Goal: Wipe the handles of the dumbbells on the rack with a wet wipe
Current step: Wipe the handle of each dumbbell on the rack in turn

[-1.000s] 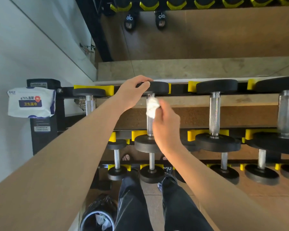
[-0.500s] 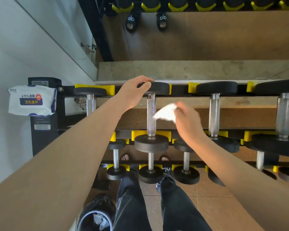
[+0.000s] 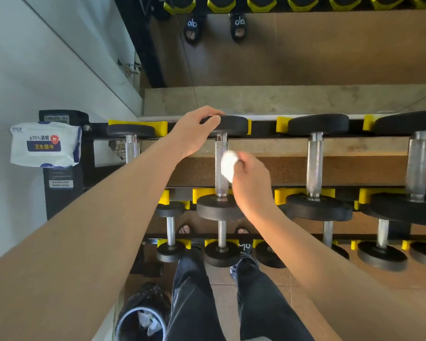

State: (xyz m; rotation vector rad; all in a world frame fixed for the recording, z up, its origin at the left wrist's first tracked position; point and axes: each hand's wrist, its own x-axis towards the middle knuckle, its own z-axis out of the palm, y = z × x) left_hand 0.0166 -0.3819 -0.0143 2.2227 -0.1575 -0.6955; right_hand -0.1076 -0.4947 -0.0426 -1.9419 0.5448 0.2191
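A black rack [image 3: 263, 130] with yellow cradles carries dumbbells with knurled steel handles on two tiers. My left hand [image 3: 194, 130] grips the far black head [image 3: 234, 124] of the second dumbbell from the left on the top tier. My right hand [image 3: 250, 183] pinches a crumpled white wet wipe [image 3: 228, 164] and holds it against the right side of that dumbbell's handle [image 3: 221, 168], about mid-length. The near head [image 3: 218, 207] sits below my right wrist.
A pack of wet wipes [image 3: 44, 143] lies on the rack's left end post. More dumbbells fill the top tier to the right [image 3: 315, 163] and the lower tier [image 3: 221, 252]. A bin with a black liner [image 3: 143, 316] stands by my left leg. A mirror behind reflects sandalled feet.
My right hand, which had pulled away to the right with the wipe spread loose, has come back to the same handle with the wipe bunched against it. My left hand stays put.
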